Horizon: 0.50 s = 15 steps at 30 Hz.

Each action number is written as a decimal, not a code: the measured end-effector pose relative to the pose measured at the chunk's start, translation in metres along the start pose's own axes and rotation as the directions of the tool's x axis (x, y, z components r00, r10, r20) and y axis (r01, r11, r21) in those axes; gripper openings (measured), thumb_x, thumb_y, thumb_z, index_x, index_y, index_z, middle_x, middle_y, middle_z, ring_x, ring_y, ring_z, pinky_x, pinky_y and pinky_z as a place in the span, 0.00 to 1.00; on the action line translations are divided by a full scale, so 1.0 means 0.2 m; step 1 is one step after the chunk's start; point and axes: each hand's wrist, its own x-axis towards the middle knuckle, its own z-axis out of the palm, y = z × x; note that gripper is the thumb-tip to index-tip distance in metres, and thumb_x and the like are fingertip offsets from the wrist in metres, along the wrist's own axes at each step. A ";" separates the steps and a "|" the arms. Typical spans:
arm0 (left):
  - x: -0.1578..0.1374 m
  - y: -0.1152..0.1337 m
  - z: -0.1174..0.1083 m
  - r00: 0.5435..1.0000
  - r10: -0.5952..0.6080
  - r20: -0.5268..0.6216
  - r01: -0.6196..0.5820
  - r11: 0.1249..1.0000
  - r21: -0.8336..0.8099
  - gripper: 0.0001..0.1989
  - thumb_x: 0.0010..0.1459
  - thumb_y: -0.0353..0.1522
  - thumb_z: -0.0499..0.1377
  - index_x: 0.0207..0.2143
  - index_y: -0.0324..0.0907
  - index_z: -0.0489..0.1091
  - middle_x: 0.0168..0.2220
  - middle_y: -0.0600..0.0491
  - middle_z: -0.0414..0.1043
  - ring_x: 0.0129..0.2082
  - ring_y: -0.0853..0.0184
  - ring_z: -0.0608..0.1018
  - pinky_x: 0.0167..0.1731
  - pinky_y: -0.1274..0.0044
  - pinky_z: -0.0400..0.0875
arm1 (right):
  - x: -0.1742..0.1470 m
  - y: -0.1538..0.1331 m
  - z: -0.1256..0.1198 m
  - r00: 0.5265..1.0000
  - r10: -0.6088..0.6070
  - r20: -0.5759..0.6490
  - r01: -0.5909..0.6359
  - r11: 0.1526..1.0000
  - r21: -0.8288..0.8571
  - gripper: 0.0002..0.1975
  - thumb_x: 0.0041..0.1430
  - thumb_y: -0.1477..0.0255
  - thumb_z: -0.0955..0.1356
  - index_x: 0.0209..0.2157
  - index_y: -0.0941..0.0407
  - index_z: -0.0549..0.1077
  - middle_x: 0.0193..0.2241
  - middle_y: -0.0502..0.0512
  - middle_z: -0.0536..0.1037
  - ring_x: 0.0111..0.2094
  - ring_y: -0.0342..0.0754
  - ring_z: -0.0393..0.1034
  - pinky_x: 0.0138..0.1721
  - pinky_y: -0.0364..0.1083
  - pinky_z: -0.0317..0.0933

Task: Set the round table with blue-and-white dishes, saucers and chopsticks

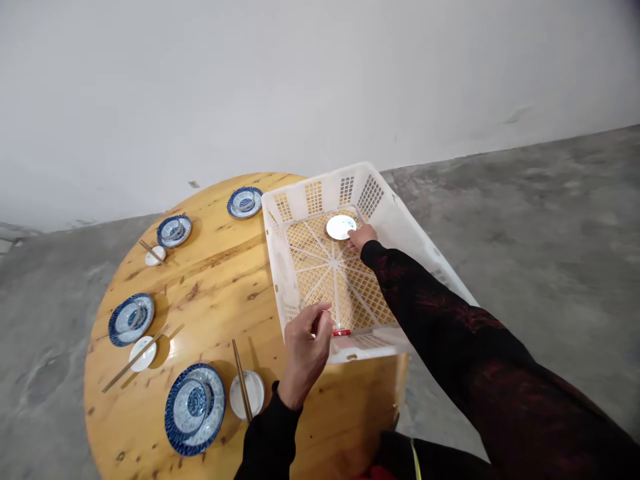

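Observation:
My right hand [362, 237] reaches into a white plastic basket [280, 273] and pinches the edge of a small white saucer [341, 227] just over its lattice bottom. My left hand [309, 343] is beside the basket's near left corner, fingers loosely curled and thumb apart from the index finger. Nothing shows in it. A small red piece [341, 332] is at the basket's near end, close to my left thumb; its kind is unclear. Left of that hand, a pair of chopsticks [242, 380] rests across a white saucer [255, 393].
On the round wooden table [220, 293], a blue-rimmed plate [173, 420] bears a bowl [195, 400]. Several similar sets stand along its left and far edges, some with chopsticks on saucers. A pale wall [300, 87] rises behind; grey concrete floor [530, 220] surrounds the table.

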 end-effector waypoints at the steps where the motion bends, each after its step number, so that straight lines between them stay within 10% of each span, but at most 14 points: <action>1: 0.03 -0.01 0.01 1.000 -0.004 0.017 0.004 1.000 0.015 0.15 0.64 0.35 0.52 0.43 0.38 0.76 0.28 0.52 0.75 0.24 0.72 0.75 0.28 0.81 0.69 | 0.01 0.00 0.01 1.000 0.029 0.009 -0.029 1.000 -0.008 0.09 0.59 0.79 0.67 0.32 0.72 0.76 0.16 0.57 0.72 0.21 0.49 0.70 0.28 0.48 0.69; 10: 0.28 0.09 -0.02 0.957 0.010 0.291 -0.121 0.923 0.366 0.11 0.62 0.33 0.53 0.36 0.41 0.76 0.26 0.54 0.74 0.27 0.69 0.75 0.31 0.78 0.65 | 0.01 -0.11 -0.09 0.991 0.087 0.104 -0.086 0.996 -0.017 0.13 0.54 0.83 0.69 0.43 0.69 0.76 0.18 0.57 0.74 0.23 0.52 0.74 0.26 0.47 0.72; 15: 0.56 0.03 0.11 0.986 -0.107 0.128 0.071 0.963 0.262 0.15 0.62 0.36 0.55 0.48 0.39 0.70 0.37 0.50 0.77 0.33 0.66 0.79 0.34 0.76 0.69 | -0.14 -0.20 -0.30 0.964 -0.104 0.246 0.113 0.993 -0.022 0.03 0.53 0.82 0.69 0.29 0.63 0.76 0.15 0.54 0.72 0.20 0.48 0.71 0.20 0.42 0.68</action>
